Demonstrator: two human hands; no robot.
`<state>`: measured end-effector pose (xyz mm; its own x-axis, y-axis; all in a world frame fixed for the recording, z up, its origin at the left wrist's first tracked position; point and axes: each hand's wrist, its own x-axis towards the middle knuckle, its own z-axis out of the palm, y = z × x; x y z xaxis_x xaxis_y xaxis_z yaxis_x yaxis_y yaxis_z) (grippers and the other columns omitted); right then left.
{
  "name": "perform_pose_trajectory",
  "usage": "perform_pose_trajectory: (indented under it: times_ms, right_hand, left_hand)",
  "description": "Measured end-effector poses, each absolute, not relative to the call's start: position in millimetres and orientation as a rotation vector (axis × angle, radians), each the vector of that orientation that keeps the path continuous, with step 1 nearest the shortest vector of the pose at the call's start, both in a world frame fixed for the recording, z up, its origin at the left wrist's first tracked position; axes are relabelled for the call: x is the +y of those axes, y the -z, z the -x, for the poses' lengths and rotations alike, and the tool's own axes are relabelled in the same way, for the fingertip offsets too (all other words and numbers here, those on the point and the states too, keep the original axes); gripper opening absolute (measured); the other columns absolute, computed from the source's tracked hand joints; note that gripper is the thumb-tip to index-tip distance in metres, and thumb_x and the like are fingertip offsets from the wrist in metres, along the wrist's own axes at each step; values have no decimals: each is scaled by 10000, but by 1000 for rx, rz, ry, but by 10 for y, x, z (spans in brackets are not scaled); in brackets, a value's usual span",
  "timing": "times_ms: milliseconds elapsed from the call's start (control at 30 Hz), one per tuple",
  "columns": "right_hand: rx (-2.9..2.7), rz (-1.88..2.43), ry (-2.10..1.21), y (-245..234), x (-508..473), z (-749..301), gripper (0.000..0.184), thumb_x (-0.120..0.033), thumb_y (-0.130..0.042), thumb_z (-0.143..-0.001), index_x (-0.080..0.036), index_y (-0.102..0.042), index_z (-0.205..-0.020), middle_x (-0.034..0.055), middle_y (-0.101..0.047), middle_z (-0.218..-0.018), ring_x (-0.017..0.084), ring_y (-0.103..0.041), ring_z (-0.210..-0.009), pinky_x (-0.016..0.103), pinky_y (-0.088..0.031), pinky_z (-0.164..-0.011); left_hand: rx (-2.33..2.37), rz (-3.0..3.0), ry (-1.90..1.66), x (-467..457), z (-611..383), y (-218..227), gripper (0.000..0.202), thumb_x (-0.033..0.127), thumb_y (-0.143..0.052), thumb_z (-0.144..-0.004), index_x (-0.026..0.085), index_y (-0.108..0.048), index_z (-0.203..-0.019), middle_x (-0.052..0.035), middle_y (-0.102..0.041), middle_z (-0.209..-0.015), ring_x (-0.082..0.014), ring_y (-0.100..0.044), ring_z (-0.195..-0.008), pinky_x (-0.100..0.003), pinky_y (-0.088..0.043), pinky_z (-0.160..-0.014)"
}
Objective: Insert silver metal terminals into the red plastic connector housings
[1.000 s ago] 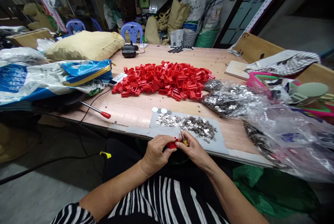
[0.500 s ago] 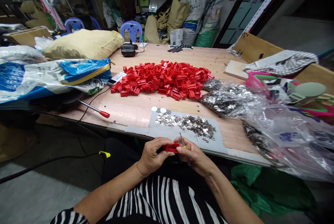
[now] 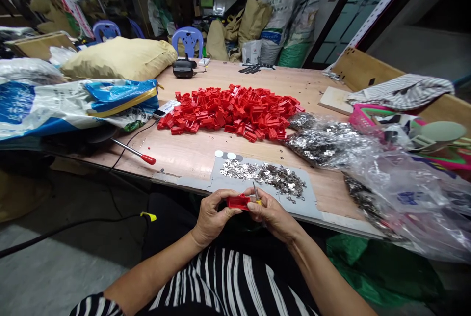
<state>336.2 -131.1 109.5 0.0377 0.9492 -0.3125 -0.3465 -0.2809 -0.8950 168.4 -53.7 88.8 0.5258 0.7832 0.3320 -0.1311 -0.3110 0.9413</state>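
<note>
My left hand (image 3: 211, 215) pinches a small red plastic part (image 3: 238, 202) just below the table's near edge. My right hand (image 3: 270, 213) is closed beside it, touching the part's right end and gripping a thin yellow-handled tool (image 3: 256, 193) whose metal tip points up. Just beyond my hands, small shiny metal pieces (image 3: 274, 177) lie scattered on a grey mat (image 3: 312, 203). A big heap of the same red parts (image 3: 231, 110) fills the middle of the wooden table (image 3: 191, 151).
Clear plastic bags of metal pieces (image 3: 331, 139) spread to the right, next to a pink basket (image 3: 362, 115). A red-handled screwdriver (image 3: 134, 152) and a cable lie at left by blue-white sacks (image 3: 73, 105). A black device (image 3: 183, 68) sits far back.
The red part has turned flat and come up between my fingers. Both hands have shifted slightly toward the table edge.
</note>
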Motion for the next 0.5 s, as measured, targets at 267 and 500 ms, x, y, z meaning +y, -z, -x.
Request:
perform_pose_trajectory:
  times_ms: [267,500]
  right_hand:
    - [-657,1235,-1534,-1172,-1256,-3311,369,-483,-681,-754,-179,-569,-933,-20,-511,-591,95,-404,-519,218,-272,-487]
    - [-636,1193,-1513,-1110,-1241,-3294,297,-337,-736,-719,-181,-577,-915,-32,-522,-616,80,-426,-553,199,-308,-524]
  left_hand:
    - [622,-1659,-1017,-480,-1705,-924,255,247,-725,-758,178,-670,-997,-54,-725,-967,-180,-690,-866,-307,-552,-823]
    - [561,-1889,-1142,-499,-1689,-948,223,214,-682,-799,185,-655,-1019,-64,-713,-968,-177,-672,-895,-306,-544,-822]
